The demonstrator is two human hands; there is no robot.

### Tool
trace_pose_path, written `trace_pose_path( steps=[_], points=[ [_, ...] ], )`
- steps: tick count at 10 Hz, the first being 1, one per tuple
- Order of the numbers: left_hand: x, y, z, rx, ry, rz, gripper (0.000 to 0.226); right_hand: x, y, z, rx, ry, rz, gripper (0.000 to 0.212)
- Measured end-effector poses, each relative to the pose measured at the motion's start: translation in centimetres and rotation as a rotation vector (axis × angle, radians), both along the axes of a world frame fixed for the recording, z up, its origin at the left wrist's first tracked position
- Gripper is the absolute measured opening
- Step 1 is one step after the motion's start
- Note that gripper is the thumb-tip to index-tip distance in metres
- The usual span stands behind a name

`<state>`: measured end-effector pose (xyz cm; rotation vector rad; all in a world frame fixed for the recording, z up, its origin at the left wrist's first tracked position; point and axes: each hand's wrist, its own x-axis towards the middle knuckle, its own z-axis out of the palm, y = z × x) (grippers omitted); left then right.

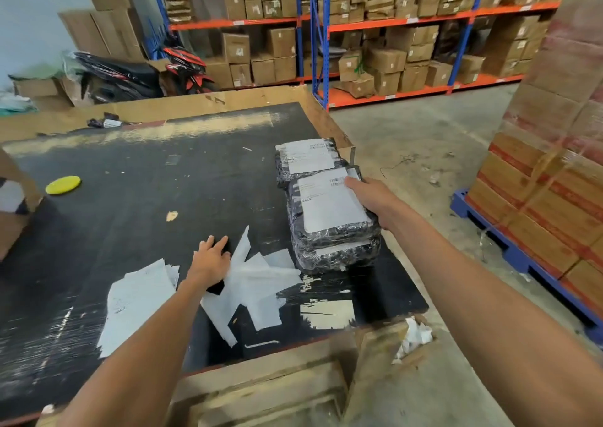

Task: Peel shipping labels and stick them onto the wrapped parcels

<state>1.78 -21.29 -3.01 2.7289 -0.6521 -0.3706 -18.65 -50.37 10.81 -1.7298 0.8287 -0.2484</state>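
Black wrapped parcels lie at the right side of the dark table (pixel 130 198). The near stack has a top parcel (pixel 329 208) with a white label stuck on it, resting on a second parcel (pixel 336 255). Behind it lies another labelled parcel (pixel 305 159). My right hand (pixel 372 198) grips the right edge of the top parcel, thumb on its label. My left hand (pixel 212 257) rests flat on the table with straight fingers, touching the pile of loose white backing sheets (pixel 257 283). A stack of label sheets (pixel 137 299) lies to its left.
A yellow disc (pixel 63 185) lies at the table's left. Cardboard (pixel 261 390) lines the near edge, with crumpled paper (pixel 414 335) in a box. A pallet of wrapped cartons (pixel 548 198) stands right. Shelving with boxes (pixel 391 34) fills the back.
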Motion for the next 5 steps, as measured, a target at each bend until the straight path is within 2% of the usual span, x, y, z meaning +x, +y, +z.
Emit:
trace_pose_path(
  steps=[1, 2, 3, 4, 5],
  points=[
    [-0.4, 0.2, -0.2, -0.006, 0.001, 0.0, 0.051, 0.7, 0.2, 0.3, -0.367, 0.219, 0.031, 0.066],
    [-0.3, 0.3, 0.1, -0.021, 0.018, 0.008, 0.051, 1.1, -0.2, 0.8, -0.431, 0.266, 0.082, 0.056],
    [-0.5, 0.5, 0.0, -0.03, 0.002, -0.004, 0.051, 1.0, -0.4, 0.5, -0.442, 0.309, 0.097, 0.065],
    [0.1, 0.5, 1.6, -0.045, 0.047, 0.03, 0.051, 0.3, 0.3, 1.4, -0.415, 0.282, 0.123, 0.065],
    [-0.1, 1.3, 1.8, -0.156, -0.059, 0.075, 0.04, -1.6, 0.1, 2.7, -0.38, 0.187, 0.109, 0.064]
  ],
)
